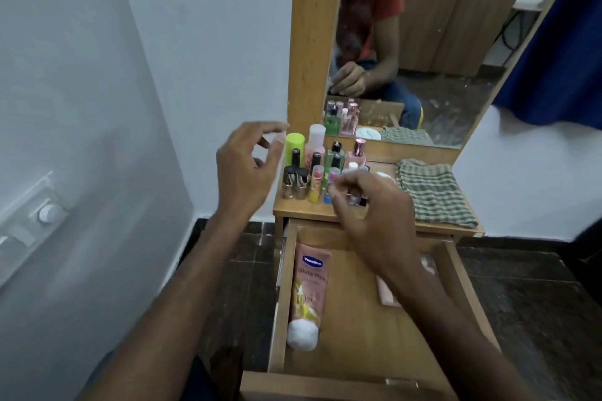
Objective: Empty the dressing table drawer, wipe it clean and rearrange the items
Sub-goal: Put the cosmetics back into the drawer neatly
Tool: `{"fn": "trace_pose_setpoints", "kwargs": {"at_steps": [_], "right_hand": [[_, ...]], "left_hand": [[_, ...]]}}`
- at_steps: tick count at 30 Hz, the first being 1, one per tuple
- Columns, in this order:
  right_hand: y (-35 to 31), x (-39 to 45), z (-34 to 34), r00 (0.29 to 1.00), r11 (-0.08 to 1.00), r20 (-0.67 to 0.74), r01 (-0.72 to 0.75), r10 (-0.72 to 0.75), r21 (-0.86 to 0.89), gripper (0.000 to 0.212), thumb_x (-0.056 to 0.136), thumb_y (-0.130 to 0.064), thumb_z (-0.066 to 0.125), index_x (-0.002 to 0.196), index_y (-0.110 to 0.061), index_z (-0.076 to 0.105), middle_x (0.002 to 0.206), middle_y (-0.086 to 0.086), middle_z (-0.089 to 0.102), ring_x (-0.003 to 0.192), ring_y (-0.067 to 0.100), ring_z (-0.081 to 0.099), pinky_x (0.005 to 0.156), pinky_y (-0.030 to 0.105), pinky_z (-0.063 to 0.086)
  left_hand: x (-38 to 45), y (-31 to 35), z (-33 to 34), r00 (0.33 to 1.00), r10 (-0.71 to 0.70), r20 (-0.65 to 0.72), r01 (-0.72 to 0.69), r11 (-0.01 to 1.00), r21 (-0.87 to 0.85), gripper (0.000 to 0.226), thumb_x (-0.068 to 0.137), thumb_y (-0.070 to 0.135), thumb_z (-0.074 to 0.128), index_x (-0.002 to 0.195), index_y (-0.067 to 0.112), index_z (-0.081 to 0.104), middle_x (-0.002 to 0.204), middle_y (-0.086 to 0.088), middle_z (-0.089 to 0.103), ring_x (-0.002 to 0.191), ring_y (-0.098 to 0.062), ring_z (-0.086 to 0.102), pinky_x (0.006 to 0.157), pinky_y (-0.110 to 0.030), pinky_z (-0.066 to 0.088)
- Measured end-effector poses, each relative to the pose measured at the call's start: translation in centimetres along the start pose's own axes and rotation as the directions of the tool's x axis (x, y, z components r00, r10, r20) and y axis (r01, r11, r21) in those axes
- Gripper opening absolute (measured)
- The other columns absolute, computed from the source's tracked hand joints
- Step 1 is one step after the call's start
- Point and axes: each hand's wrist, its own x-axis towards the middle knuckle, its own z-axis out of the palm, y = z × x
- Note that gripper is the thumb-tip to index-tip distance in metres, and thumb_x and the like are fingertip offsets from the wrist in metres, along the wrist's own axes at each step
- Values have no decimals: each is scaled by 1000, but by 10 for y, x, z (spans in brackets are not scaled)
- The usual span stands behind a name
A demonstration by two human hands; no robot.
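While I watch through the head camera, my left hand (pixel 247 166) hovers spread beside the bottles (pixel 312 166) on the tabletop (pixel 306 210); my right hand (pixel 371 215) seems to pinch something small, blurred. Below, the open drawer (pixel 358 319) holds a lotion tube (pixel 309 293).

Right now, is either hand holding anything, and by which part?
Left hand: nothing, fingers loosely spread in the air. Right hand: fingertips curled among the small bottles on the tabletop; blurred, so a hold cannot be told.

dressing table top (pixel 309 210) | bottles (pixel 312 169) clustered left | checked cloth (pixel 433 192) folded right
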Motion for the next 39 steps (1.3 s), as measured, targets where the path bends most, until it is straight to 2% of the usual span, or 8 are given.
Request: {"fn": "trace_pose_setpoints", "kwargs": {"at_steps": [6, 9, 13, 19, 24, 28, 35, 39], "right_hand": [[11, 98, 17, 991, 976, 118, 82, -59, -200, 29, 99, -34, 67, 128, -29, 68, 115, -7, 74, 106, 16, 54, 92, 35, 40], [23, 117, 26, 976, 969, 217, 79, -28, -234, 33, 97, -43, 69, 128, -34, 67, 114, -7, 75, 112, 24, 60, 92, 43, 51], [31, 126, 31, 976, 987, 216, 74, -42, -142, 29, 90, -34, 80, 117, -26, 71, 98, -9, 75, 91, 5, 68, 80, 29, 57], [37, 142, 38, 984, 982, 174, 63, -31, -178, 18, 87, -28, 82, 103, -25, 72, 78, -16, 63, 71, 1, 57, 62, 12, 39], [28, 147, 34, 996, 987, -39, 79, -86, -142, 19, 91, -28, 78, 106, -22, 68, 96, -2, 70, 87, 13, 63, 76, 32, 56], [9, 142, 6, 969, 996, -232, 74, -85, -56, 22, 94, -32, 71, 113, -21, 68, 105, -1, 72, 94, 13, 67, 83, 29, 57], [-22, 63, -59, 971, 966, -235, 21, 41, 256, 19, 99, -21, 69, 117, -17, 68, 104, -15, 69, 97, 2, 67, 74, 17, 54], [8, 7, -60, 974, 947, -135, -135, 180, 290, 15, 101, -22, 67, 116, -22, 69, 94, -17, 68, 88, 4, 68, 68, 21, 57]], "left_hand": [[23, -42, 5, 956, 34, 291, -85, 983, 165, 45, 110, 16, 45, 135, 47, 65, 141, 18, 61, 126, -11, 53, 82, -23, 48], [21, -51, 6, 950, 39, 310, -99, 979, 180, 42, 109, 18, 48, 131, 49, 67, 136, 22, 61, 122, -8, 55, 72, -27, 50], [20, -55, 13, 955, 39, 294, -71, 993, 98, 25, 105, 33, 59, 127, 42, 66, 126, 24, 67, 109, -7, 64, 67, -34, 60], [20, -58, 29, 974, -146, 173, 162, 983, -85, 34, 92, 31, 81, 121, 22, 66, 108, 14, 74, 102, 3, 70, 67, -8, 53], [23, -51, 39, 960, -278, 15, 273, 928, -255, 32, 92, 18, 82, 121, 16, 67, 109, 8, 74, 104, 2, 70, 79, -16, 61], [34, -29, 15, 946, -284, -153, 213, 906, -365, 35, 92, 21, 82, 123, 15, 68, 115, 4, 75, 108, -8, 73, 79, -24, 63], [-3, 44, -35, 980, -148, 129, 181, 938, -296, 32, 89, 27, 86, 117, 21, 72, 102, 8, 76, 100, -11, 75, 69, -24, 61], [-49, 69, -27, 838, -208, 505, 313, 941, -131, 29, 83, 30, 89, 109, 28, 75, 87, 14, 77, 80, -3, 73, 72, -15, 56]]}}
